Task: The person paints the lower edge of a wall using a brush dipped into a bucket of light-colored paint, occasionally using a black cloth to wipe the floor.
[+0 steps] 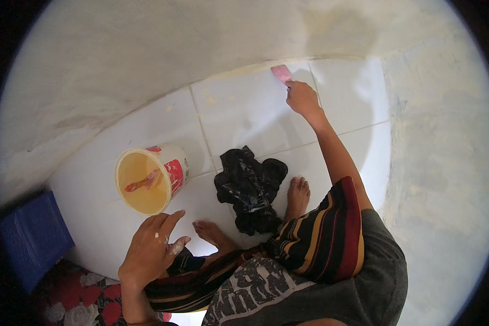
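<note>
My right hand [303, 100] is closed around a scraper [281, 74] with a flat pinkish blade. Its blade is down at the seam where the white tiled floor [239, 103] meets the wall [201, 38]. My left hand [152, 247] hangs in the air just in front of the bucket, fingers stretched and thumb apart, holding nothing; whitish smears mark its skin. The white plastic bucket [178, 176] has a red label and a yellowish inside. Leaning in it is a tool with a red-orange handle [138, 185], which looks like a paintbrush.
Between the bucket and my right foot [297, 196] lies a crumpled black plastic bag [250, 187]. My left foot [212, 232] rests beside it. At the left are a blue box-like thing [37, 231] and a floral cloth [87, 296]. Another wall [440, 152] rises at the right.
</note>
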Demonstrator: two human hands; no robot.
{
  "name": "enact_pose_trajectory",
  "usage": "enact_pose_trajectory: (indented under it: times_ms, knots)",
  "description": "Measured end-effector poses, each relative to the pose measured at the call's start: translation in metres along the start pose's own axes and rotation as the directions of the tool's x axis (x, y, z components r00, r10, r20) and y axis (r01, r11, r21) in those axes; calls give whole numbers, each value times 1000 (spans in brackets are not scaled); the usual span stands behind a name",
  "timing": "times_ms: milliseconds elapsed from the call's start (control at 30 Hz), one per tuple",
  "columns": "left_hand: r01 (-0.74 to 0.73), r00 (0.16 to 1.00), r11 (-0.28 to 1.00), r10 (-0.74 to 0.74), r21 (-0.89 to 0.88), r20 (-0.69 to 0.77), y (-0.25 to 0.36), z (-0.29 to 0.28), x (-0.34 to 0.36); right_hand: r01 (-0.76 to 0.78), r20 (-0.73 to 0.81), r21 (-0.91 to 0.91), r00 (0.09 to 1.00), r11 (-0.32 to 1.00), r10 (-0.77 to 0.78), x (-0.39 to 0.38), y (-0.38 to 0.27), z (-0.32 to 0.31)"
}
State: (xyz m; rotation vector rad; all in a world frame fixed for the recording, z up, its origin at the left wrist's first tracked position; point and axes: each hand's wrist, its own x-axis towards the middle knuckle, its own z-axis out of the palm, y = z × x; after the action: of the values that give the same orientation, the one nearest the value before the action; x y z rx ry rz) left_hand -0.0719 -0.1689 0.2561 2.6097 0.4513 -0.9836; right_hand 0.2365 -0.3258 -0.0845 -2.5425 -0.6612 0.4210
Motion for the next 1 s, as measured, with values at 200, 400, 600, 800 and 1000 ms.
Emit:
enact_pose_trajectory:
  times_ms: [200,400,600,800,1000]
  knots:
    - [-2,1000,1000,3,6,-19,-12,7,-4,6,-12,-26,1000,1000,-6,-6,-2,-6]
    - [11,1000,1000,-11,5,-25,-18,12,-3,2,-16,-73,1000,997,-3,-7,3,-10]
    - [28,999,1000,-29,-7,-22,-26,14,-5,-22,22,-138,999,990,25,10,12,1]
    - [26,999,1000,-26,-9,-46,-33,16,-15,-34,-26,-114,999,993,31,7,-2,-7]
    - [38,999,999,-39,-10,-28,-28,12,-19,-35,-38,-84,999,996,32,0,-3,-12]
